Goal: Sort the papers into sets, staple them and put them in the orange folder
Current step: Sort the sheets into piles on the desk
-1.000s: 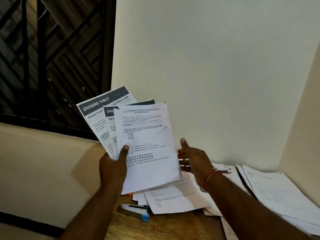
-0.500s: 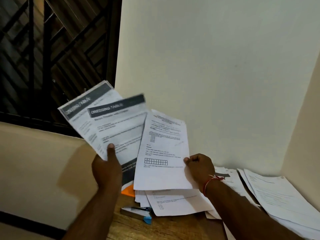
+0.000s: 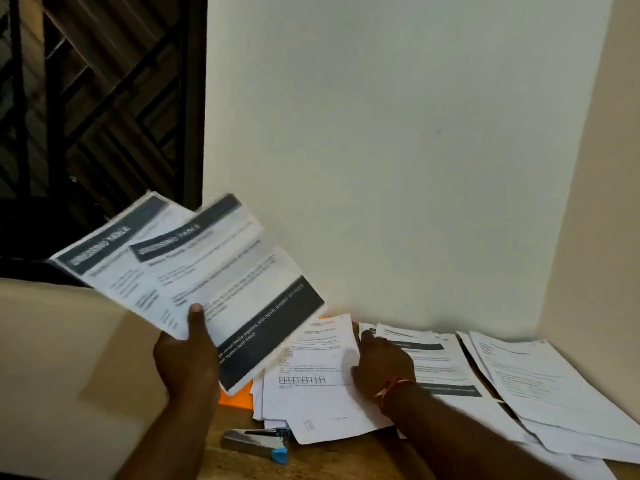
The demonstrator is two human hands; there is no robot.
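Observation:
My left hand (image 3: 187,358) holds a fanned bunch of dark-banded "Dressing Table" sheets (image 3: 194,278) up above the table's left end, thumb on top. My right hand (image 3: 379,365) rests on a white grid sheet (image 3: 311,368) that lies on top of a loose pile of white papers (image 3: 311,414); whether it grips the sheet is not clear. An orange folder (image 3: 237,396) peeks out under that pile. A grey stapler with a blue tip (image 3: 258,443) lies on the wood in front of the pile.
More dark-banded sheets (image 3: 433,368) and a stack of white printed pages (image 3: 554,403) cover the wooden table (image 3: 329,459) to the right. A pale wall corner stands behind. A dark window grille (image 3: 97,116) is at the left.
My right hand took the grid sheet off the held bunch and laid it down on the middle pile. My left hand tilted the remaining sheets to the left.

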